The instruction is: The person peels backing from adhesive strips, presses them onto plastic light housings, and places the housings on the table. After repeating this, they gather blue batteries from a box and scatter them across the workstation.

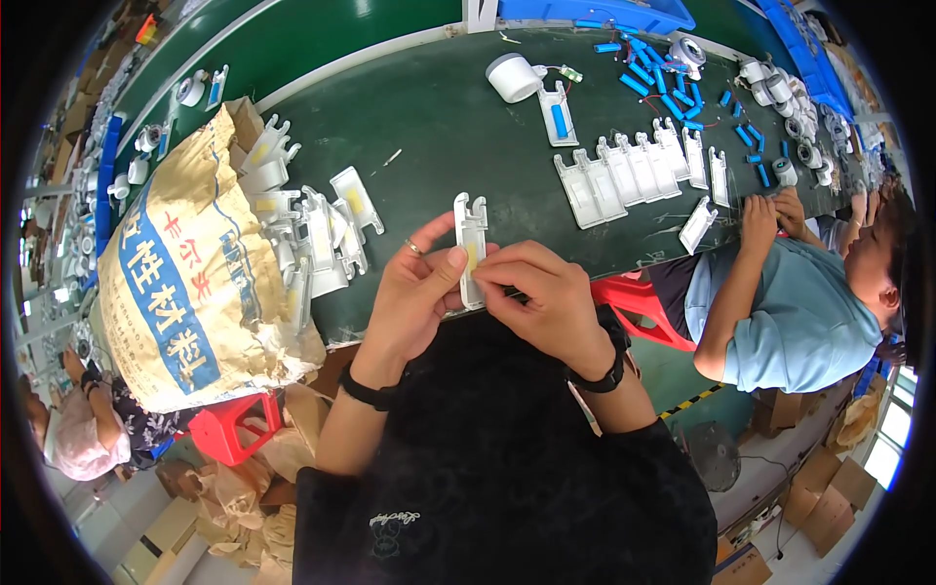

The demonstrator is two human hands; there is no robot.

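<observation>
1. Near middle, over the table [419,122], the left hand [409,300] held the casing [472,241] between thumb and fingers.
2. The right hand [546,300] bunched its fingertips at the casing; anything pinched was unclear.
3. An uneven push could have twisted it loose.

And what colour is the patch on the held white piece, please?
Yellow; the patch shows best in the head view.

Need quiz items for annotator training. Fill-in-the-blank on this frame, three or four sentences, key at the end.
1. The left hand holds a plastic piece with a ____ body.
2. The scattered cylinders are coloured ____.
3. The paper sack is on the picture's ____ side.

Missing words: white; blue; left.
</observation>
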